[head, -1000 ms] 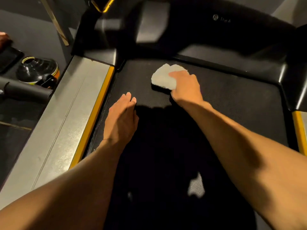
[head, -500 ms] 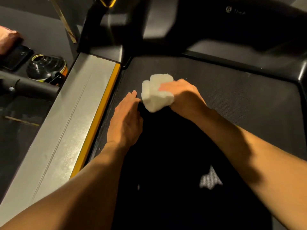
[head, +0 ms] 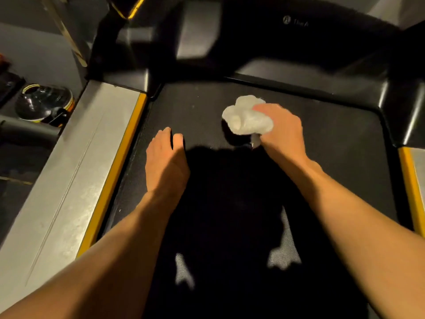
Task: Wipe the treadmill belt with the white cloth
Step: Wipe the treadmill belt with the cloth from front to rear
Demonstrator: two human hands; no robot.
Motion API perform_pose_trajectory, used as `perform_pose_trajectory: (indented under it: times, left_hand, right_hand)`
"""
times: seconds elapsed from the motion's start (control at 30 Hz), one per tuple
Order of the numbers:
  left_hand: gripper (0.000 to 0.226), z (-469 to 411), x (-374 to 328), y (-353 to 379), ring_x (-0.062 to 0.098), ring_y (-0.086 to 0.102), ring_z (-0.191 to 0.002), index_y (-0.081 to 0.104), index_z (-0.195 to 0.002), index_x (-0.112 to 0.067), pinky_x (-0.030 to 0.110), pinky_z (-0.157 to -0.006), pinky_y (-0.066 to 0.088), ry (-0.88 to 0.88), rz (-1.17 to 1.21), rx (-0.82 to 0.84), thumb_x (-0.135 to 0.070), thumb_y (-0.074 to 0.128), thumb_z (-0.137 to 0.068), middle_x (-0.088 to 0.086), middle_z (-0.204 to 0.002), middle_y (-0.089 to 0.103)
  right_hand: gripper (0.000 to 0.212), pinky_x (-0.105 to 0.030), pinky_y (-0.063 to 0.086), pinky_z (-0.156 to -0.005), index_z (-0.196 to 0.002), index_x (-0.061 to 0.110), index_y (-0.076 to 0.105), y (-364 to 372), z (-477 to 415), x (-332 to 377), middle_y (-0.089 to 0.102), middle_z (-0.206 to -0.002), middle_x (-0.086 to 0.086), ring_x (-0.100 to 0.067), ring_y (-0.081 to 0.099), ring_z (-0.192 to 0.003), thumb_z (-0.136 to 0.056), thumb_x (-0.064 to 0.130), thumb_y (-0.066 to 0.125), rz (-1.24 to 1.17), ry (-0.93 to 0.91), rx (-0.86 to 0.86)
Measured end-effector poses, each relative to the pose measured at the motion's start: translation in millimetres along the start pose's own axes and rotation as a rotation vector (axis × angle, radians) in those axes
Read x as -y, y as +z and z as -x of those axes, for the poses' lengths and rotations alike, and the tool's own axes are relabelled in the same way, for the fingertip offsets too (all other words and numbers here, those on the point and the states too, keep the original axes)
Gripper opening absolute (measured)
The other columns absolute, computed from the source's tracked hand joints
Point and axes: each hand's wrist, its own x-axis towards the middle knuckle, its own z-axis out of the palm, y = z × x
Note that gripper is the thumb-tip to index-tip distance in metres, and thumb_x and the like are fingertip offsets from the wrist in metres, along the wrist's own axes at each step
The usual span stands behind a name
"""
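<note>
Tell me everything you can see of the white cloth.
The white cloth is a soft, fluffy-looking rag, crumpled into a lumpy wad. The right hand grips it from its right side, fingers curled over the top, and a small tail of fabric pokes out below the hand. It sits over the far, middle part of the black treadmill belt, casting a dark shadow under its near edge; whether it presses on the belt or hangs just above cannot be told.
</note>
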Motion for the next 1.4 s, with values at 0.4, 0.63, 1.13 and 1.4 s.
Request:
perform_pose_trajectory:
  times: [0.4,0.63,1.13,1.4]
  left_hand:
    - [0.113,-6.9,-86.2,16.9,0.034,-0.001,-0.147,0.004,-0.152,-0.012,0.055,-0.116,0.004,0.101,-0.232,0.431,-0.076,0.053,-0.073,0.018,-0.159,-0.001]
    - [0.136,-34.4,-116.7,9.0,0.046,-0.002,-0.144,-0.005,-0.151,-0.008,0.063,-0.113,0.01,-0.038,-0.316,0.676,-0.069,0.074,-0.059,0.026,-0.156,-0.008]
    - [0.134,-33.5,-116.4,11.0,0.046,-0.002,-0.144,-0.004,-0.151,-0.007,0.063,-0.113,0.009,-0.027,-0.313,0.673,-0.068,0.074,-0.06,0.028,-0.156,-0.008]
    - [0.134,-35.1,-119.1,13.0,0.045,-0.003,-0.144,-0.005,-0.151,-0.007,0.062,-0.114,0.009,-0.054,-0.345,0.701,-0.068,0.073,-0.061,0.027,-0.156,-0.008]
  right_hand:
    - [0.027,-0.026,0.038,-0.069,-0.088,0.029,0.065,-50.9,19.6,-79.9,0.064,-0.088,0.005,-0.022,0.061,-0.086,-0.076,0.006,0.058,0.056,0.218,-0.219]
    - [0.008,-0.027,0.039,-0.066,-0.083,0.03,0.059,-33.2,50.9,-71.6,0.06,-0.077,0.008,-0.017,0.06,-0.078,-0.086,0.027,0.052,0.122,0.083,0.05]
    - [0.031,-0.012,0.043,-0.086,-0.116,0.016,0.068,-54.4,71.7,-83.8,0.062,-0.106,0.009,-0.013,0.06,-0.101,-0.088,0.006,0.057,-0.166,0.245,-0.379]
    - [0.028,-0.015,0.035,-0.074,-0.108,0.008,0.069,-60.9,75.4,-131.7,0.069,-0.109,-0.01,-0.024,0.062,-0.1,-0.082,0.001,0.062,-0.003,0.453,-0.287]
